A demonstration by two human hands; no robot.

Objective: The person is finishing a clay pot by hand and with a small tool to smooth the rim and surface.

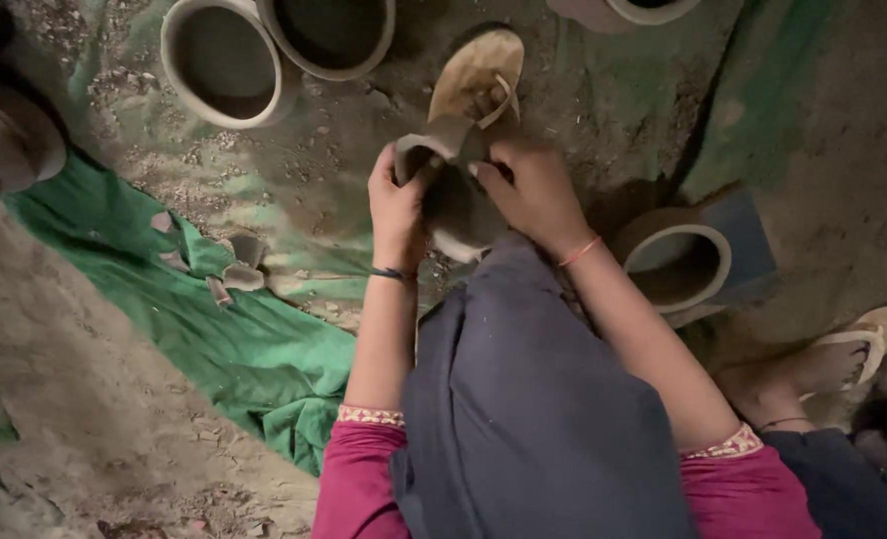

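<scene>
Over your dark-trousered knee [533, 399], both hands clasp the small grey unfired clay pot [453, 205]: left hand [398, 205] cups its side, right hand [533, 190] pinches rim; keep pressure light & even

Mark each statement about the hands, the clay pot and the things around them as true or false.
1. Both hands, left hand and right hand, hold one small clay pot. True.
2. The green cloth lies at the person's right. False: it lies at the left.
3. Both wrists are bare. False: the left wrist wears a dark band, the right a pink one.
4. A sandal lies beyond the hands. True.
</scene>
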